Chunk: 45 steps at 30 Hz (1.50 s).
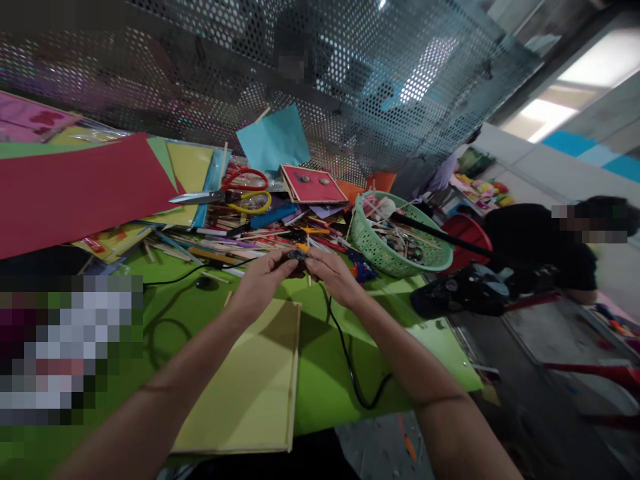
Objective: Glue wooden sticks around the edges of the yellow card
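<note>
A: State of the fingers?
B: Left hand (261,279) and right hand (334,272): fingers jointly grasping a small dark object (297,255)
A: Position of the object?
B: Above the green surface (323,407), beyond the stick-edged yellow panel (250,387), left of the green plastic basket (383,252)

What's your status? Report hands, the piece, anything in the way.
Left hand and right hand together, fingertips on small dark piece. Piece up off yellow board, partly hidden. Black cable beside right forearm, possible snag.
</note>
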{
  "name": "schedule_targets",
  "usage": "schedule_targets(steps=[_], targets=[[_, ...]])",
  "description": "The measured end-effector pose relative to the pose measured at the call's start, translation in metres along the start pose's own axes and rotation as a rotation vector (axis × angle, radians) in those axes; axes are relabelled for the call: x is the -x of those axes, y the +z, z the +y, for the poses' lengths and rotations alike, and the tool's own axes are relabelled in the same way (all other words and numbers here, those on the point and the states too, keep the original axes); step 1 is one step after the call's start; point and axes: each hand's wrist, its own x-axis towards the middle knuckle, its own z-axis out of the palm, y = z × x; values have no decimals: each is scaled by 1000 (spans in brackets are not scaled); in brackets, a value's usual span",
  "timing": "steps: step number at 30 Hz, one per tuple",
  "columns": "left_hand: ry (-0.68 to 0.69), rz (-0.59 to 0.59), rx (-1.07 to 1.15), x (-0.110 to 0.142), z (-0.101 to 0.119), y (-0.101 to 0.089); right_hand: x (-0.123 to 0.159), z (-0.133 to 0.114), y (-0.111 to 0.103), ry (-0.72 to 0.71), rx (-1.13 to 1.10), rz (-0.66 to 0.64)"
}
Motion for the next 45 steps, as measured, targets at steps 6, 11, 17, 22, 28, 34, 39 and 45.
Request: schedule_targets(steps=[6,11,17,22,28,34,39,45], targets=[[-85,15,161,-2,7,-3,0,-3,-2,-49,77,-6],[-100,64,186,-2,10,-6,4,-7,-1,-133,221,173],[-36,97,122,-1,11,-4,6,-9,3,-194,213,227],[-6,109,95,0,9,-2,4,-12,3,-123,310,188],[-35,93,107,-2,9,-3,3,-14,0,-68,352,85],[-8,66,79,-2,9,-3,4,-11,-1,-45,317,7],[18,48,48,-1,8,-3,3,-5,-1,-47,290,-21],[20,21,41,-2,8,-3,3,-4,1,-71,279,-24]])
